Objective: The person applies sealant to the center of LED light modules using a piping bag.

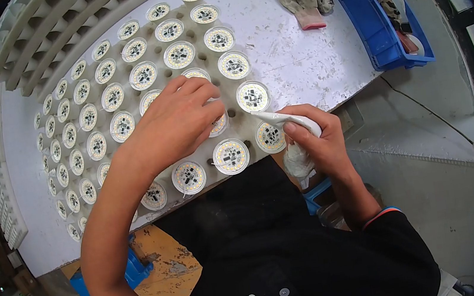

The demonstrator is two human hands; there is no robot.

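The left hand lay at the centre of the frame, palm down on a white tray. Its fingers were loosely bent and closed around nothing. The fingertips rested on a round LED board that the hand half hid.

The right hand, right of centre, was clenched around a white bag. The bag's narrow tip pointed left and ended between two boards at the tray's right edge. Whether it touched either one could not be told. The bag's crumpled lower end hung below the fist, off the edge of the surface.

The tray ran from upper centre down to lower left and was filled with rows of the same boards, each sitting in its own hole. One lit-looking board lay just below the left hand, near the tray's lower edge.

A stack of ribbed white trays sat in the upper left of the frame, touching the filled tray's far side. Worn gloves lay on the bare surface at upper right, well apart from both hands. Just right of them a blue bin held a few small tools.
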